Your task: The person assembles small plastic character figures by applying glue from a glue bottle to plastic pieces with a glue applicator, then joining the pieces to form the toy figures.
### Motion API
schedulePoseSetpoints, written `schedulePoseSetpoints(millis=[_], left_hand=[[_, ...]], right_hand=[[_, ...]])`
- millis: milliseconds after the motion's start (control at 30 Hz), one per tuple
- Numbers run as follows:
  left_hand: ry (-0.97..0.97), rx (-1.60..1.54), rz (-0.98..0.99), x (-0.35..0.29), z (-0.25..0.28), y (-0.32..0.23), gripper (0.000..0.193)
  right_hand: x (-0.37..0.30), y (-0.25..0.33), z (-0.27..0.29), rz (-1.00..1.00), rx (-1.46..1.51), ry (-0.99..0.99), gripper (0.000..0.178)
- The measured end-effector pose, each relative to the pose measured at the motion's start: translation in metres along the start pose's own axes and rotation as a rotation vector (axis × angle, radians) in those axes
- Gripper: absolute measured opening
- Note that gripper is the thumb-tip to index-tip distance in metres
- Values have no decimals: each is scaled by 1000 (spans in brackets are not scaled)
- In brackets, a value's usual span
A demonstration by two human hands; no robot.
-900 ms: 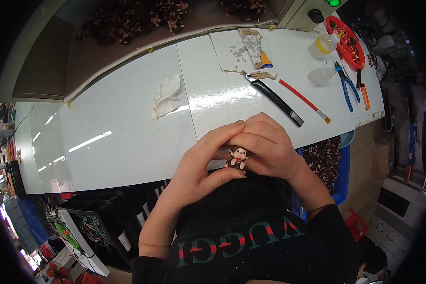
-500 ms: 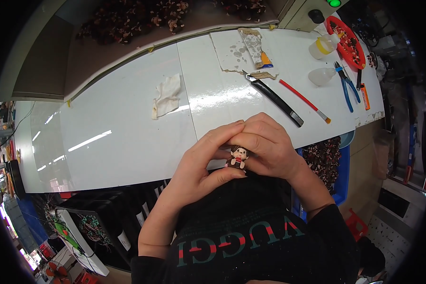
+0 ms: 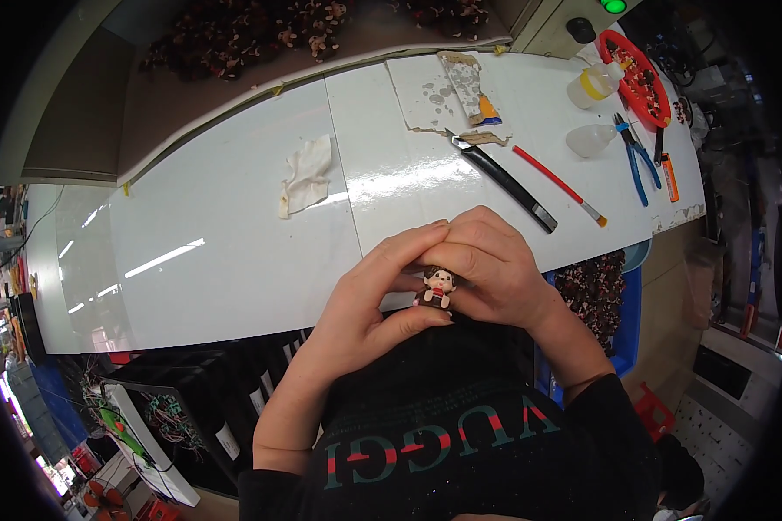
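A small brown monkey figurine (image 3: 439, 286) with a pale face and a red-striped chest sits between my two hands, just off the table's front edge. My left hand (image 3: 375, 291) curls around it, thumb under its base and fingers at its top. From the other side my right hand (image 3: 487, 265) closes over the figurine's head and flank, its fingertips meeting those of the left. Both hands hide parts of the figurine. Beyond them on the white table (image 3: 235, 260) lie a black utility knife (image 3: 504, 182) and a red-handled brush (image 3: 560, 184).
A crumpled white cloth (image 3: 307, 178) lies at left centre. Torn cardboard (image 3: 426, 91), a yellow-banded bottle (image 3: 586, 89), a squeeze bottle (image 3: 589, 141), blue pliers (image 3: 639, 161) and a red tray (image 3: 611, 52) stand farther back. A blue crate (image 3: 632, 321) of brown pieces sits below the table.
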State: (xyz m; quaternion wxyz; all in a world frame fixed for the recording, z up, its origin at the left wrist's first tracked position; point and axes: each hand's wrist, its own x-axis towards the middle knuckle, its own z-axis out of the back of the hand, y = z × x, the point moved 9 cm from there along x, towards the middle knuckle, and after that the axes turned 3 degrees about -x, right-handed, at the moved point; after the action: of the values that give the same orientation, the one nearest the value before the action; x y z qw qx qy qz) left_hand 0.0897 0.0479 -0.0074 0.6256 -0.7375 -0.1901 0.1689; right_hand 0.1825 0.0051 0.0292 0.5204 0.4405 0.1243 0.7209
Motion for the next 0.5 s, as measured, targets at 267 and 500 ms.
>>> schedulePoseSetpoints(millis=[267, 500], left_hand=[[1, 0, -12, 1, 0, -2, 67], [17, -69, -18, 0, -1, -6, 66]], right_hand=[[1, 0, 1, 4, -8, -2, 36], [6, 6, 4, 2, -14, 28, 36]])
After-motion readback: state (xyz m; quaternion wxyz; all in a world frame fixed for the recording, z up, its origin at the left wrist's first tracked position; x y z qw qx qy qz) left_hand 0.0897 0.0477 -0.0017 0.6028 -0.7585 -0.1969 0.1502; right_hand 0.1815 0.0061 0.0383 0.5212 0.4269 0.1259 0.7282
